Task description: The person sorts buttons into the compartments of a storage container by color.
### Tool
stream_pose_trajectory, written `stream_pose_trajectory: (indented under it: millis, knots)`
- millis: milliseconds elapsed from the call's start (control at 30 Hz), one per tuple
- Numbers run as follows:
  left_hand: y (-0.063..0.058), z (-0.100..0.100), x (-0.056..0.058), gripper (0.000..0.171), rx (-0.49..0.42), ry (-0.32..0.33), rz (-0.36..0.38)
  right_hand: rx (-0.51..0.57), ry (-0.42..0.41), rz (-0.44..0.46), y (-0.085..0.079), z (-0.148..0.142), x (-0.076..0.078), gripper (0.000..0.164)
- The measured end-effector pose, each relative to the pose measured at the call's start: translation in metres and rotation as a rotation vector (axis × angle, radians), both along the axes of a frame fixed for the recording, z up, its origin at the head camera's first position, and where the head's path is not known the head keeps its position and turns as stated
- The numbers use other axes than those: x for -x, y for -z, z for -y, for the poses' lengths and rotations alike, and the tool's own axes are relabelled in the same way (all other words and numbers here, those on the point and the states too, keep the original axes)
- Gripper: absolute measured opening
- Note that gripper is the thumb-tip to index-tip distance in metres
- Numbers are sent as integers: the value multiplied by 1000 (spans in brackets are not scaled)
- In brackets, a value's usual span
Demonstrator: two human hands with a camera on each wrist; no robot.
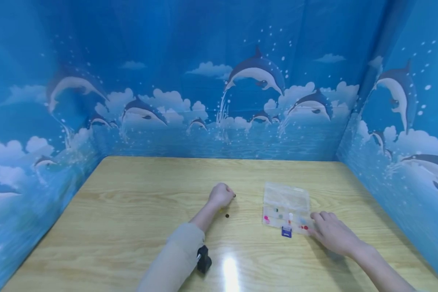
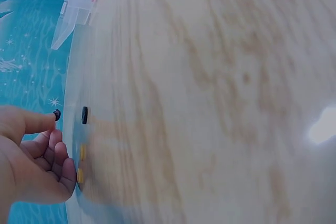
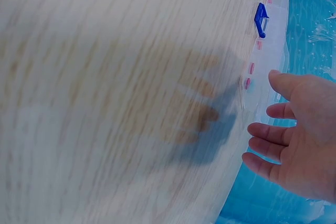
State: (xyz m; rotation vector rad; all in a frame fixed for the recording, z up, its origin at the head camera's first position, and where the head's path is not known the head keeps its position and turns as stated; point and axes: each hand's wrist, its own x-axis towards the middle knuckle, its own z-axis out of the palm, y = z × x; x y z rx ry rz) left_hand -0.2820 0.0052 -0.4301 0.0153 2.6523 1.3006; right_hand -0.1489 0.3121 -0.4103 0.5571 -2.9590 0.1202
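My left hand (image 1: 220, 195) is over the middle of the table and pinches a small black button-like disc (image 2: 57, 114) between thumb and forefinger. A second black disc (image 1: 227, 216) lies on the wood just in front of that hand. Two yellow discs (image 2: 83, 152) sit near its curled lower fingers in the left wrist view. My right hand (image 1: 333, 234), fingers loosely extended, is at the right edge of a clear plastic compartment box (image 1: 264, 205); whether it touches the box I cannot tell. The box has its lid (image 1: 286, 194) folded back, and small red, pink, green and white pieces lie inside.
A blue latch (image 1: 286, 232) sticks out from the box's front edge. The wood-grain table (image 1: 138, 211) meets blue dolphin-print curtains (image 1: 160, 134) at the back and sides. On my left forearm is a black device (image 1: 204, 259).
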Motion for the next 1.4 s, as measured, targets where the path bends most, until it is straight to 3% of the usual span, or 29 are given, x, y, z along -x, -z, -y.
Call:
stream_pose_trajectory:
  millis: [567, 900, 1400]
  knots:
    - [-16, -14, -14, 9, -143, 71, 53, -4, -3, -12, -1, 1, 0, 41]
    - [-20, -24, -23, 13, -136, 136, 8, -4, -4, -11, -1, 1, -1, 41]
    - [-16, -43, -34, 9, -144, 225, -67, -3, -10, -33, 1, -1, 1, 41]
